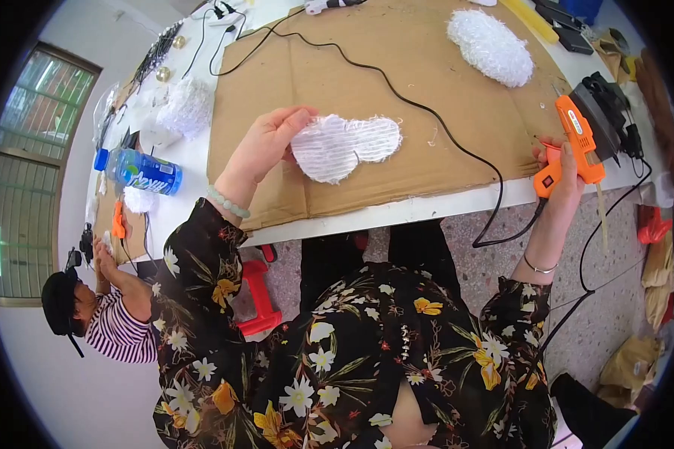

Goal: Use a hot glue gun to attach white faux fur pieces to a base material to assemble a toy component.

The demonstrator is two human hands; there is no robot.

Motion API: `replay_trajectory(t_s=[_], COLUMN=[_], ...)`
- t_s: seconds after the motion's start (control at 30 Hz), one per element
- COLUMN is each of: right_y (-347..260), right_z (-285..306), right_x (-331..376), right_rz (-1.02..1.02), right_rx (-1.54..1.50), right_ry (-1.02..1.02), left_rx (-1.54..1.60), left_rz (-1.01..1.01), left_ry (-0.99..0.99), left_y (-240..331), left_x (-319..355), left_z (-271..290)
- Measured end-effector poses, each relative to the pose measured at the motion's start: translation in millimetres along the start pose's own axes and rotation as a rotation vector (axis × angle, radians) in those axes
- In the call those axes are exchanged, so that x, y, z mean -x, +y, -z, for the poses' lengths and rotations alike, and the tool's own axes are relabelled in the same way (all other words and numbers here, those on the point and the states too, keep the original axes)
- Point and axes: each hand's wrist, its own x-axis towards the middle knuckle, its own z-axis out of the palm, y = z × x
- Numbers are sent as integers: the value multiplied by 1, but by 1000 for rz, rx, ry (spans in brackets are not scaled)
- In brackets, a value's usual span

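Beyond a black floral-print fabric blouse (314, 359), the left hand (266, 146) pinches a lobed white fringed-fabric piece (344, 148) extending rightward from that hand, best kept flat, while the right hand (568, 181) grips an orange plastic glue gun (578, 133), best angled clear of the left.

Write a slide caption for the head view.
Left hand holds a fuzzy white piece over cardboard; right hand grips an orange glue gun.

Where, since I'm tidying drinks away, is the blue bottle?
In the head view, the blue bottle is at left on the white table, beside the brown cardboard sheet, near a white fluffy bundle.
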Motion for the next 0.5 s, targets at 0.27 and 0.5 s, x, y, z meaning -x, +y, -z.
replay_trajectory(t_s=[0.27, 0.5], right_y=[1, 1], right_z=[3, 2], right_x=[-6, -6], right_rz=[24, 40], right_rx=[21, 16], right_ry=[10, -22], left_rx=[-615, -753], left_rz=[-756, -887], left_ry=[560, 191], left_y=[1, 2], left_x=[17, 20], left_z=[-10, -43])
